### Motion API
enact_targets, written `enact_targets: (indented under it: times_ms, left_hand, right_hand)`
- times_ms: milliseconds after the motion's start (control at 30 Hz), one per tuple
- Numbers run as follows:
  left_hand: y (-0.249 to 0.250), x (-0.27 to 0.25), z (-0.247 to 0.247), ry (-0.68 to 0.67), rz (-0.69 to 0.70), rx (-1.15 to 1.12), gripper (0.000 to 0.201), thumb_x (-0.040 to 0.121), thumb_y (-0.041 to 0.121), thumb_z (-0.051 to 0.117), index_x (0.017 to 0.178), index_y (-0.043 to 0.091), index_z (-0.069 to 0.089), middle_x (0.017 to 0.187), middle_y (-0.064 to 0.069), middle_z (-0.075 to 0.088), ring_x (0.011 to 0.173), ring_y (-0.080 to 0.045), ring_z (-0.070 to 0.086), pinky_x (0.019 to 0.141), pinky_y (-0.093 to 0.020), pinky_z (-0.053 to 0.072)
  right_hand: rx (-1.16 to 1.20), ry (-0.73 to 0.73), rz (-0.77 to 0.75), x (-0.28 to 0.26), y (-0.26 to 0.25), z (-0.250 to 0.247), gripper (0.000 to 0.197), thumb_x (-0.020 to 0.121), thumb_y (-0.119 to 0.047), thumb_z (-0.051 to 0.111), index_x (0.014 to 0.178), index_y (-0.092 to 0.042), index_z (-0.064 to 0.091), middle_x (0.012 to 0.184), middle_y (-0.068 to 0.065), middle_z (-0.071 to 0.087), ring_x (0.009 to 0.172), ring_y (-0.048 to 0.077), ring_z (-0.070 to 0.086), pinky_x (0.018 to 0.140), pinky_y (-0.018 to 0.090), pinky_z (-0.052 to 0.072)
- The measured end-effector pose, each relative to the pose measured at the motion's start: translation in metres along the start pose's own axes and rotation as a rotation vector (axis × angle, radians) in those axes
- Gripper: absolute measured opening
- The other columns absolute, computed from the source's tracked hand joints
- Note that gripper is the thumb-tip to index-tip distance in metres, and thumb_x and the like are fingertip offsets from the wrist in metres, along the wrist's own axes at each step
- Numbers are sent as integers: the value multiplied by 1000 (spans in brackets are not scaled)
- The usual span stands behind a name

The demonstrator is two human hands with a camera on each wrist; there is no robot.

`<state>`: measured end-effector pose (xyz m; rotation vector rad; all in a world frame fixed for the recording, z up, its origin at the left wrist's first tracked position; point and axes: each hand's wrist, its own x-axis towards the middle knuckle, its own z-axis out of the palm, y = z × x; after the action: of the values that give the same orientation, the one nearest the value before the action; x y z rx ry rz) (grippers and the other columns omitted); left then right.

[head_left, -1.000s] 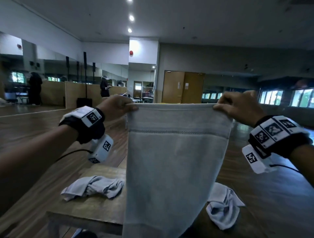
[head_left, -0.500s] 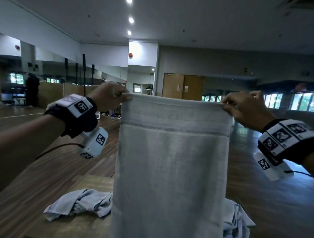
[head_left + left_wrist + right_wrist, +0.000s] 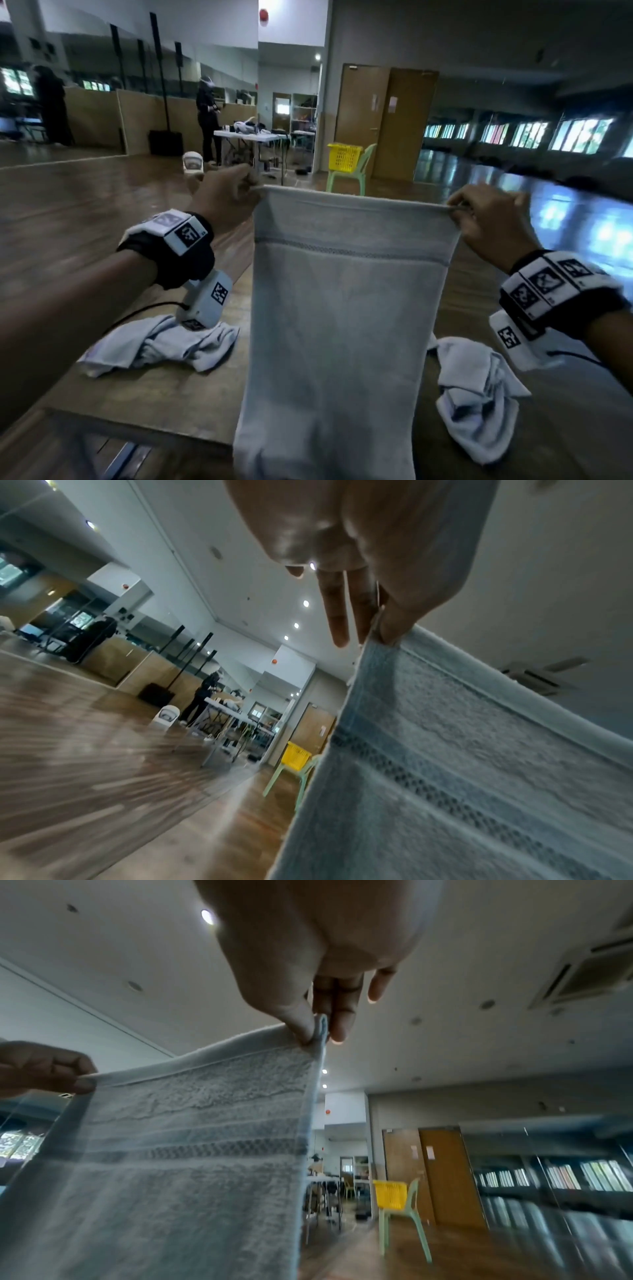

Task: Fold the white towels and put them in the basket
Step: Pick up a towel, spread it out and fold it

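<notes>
A white towel [image 3: 342, 325] hangs spread out in front of me, held up by its two top corners. My left hand [image 3: 253, 192] pinches the top left corner; the left wrist view shows thumb and fingers [image 3: 387, 626] clamped on the towel [image 3: 462, 764]. My right hand [image 3: 459, 209] pinches the top right corner, seen up close in the right wrist view [image 3: 316, 1034] on the towel [image 3: 178, 1150]. Two more white towels lie crumpled on the wooden table, one at the left [image 3: 161, 346] and one at the right [image 3: 479, 394]. A yellow basket [image 3: 344, 157] stands on a green chair far ahead.
The wooden table [image 3: 144, 401] is low in front of me, its near edge at the bottom left. A person [image 3: 207, 116] stands at a white folding table [image 3: 250, 137] far back. Open wooden floor lies between. Brown doors [image 3: 387, 120] are behind the green chair [image 3: 352, 174].
The head view has tilted downward, so the towel and both hands sit lower in the frame and the yellow basket has come into sight. Both hands keep their pinch on the corners.
</notes>
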<state>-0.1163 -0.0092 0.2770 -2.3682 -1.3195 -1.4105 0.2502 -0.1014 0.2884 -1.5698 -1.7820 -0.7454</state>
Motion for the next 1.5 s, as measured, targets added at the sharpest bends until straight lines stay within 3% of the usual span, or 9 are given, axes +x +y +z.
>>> enact_targets:
  times_ms: [167,267,467,633,833,1100,1267,1400,1500]
  left_hand:
    - [-50,-93,62,-311,15,-38,12,80,20,63,78,9,67,75,-5,67,72,-20,64,66,-26,44]
    - [-70,-157,94,-648,-35,90,4,82,32,64,82,28,66,75,15,62,83,-16,66,82,-36,43]
    - [-77,-248,138,-1145,7,379,19,91,40,50,103,32,62,111,15,63,106,-10,55,94,-38,20]
    - [-87,-256,153,-993,-61,398,17,89,40,52,93,30,65,102,12,64,103,-12,55,78,-36,15]
    - [-93,-233,176,-919,-92,475,24,89,41,51,83,25,68,90,7,65,96,-16,57,87,-40,21]
    - [-92,-219,186,-879,-94,531,26,90,30,48,72,20,65,74,4,60,83,-22,53,91,-42,22]
    - [-94,-229,169,-736,-136,343,12,89,30,56,88,29,68,94,10,67,98,-16,57,88,-38,15]
    - [-84,-226,143,-506,-20,179,4,85,23,64,83,24,68,85,9,67,86,-15,60,77,-30,14]
    - [-81,-230,127,-563,-11,17,6,76,29,66,75,24,62,74,12,62,75,-12,59,78,-27,16]
  right_hand:
    - [236,-373,53,-96,9,85,14,78,-2,59,81,-13,66,85,11,66,88,35,61,79,36,32]
    - [267,-689,88,-171,12,129,21,76,-16,53,76,-36,57,88,-6,65,95,25,61,84,49,43]
    - [156,-1218,-13,-260,2,180,33,83,-31,62,57,-45,46,85,-21,56,101,10,58,96,43,38]
    - [52,-1078,49,-254,-1,189,7,84,-39,62,84,-37,68,104,-18,66,107,7,54,85,34,24]
    - [29,-954,265,-241,0,213,11,85,-33,64,88,-31,74,105,-9,69,107,18,58,95,43,27]
    - [-58,-953,256,-227,-6,220,15,89,-30,58,93,-32,73,109,-8,69,107,20,57,97,42,26]
    - [-86,-674,94,-242,-8,207,18,79,-12,68,84,-28,75,84,1,68,82,27,60,76,38,28]
    - [10,-447,99,-247,-6,177,16,77,-10,68,86,-22,72,85,2,66,83,27,61,73,29,16]
    - [144,-460,132,-250,-3,157,14,74,-10,65,81,-21,69,83,1,65,83,24,60,76,30,21]
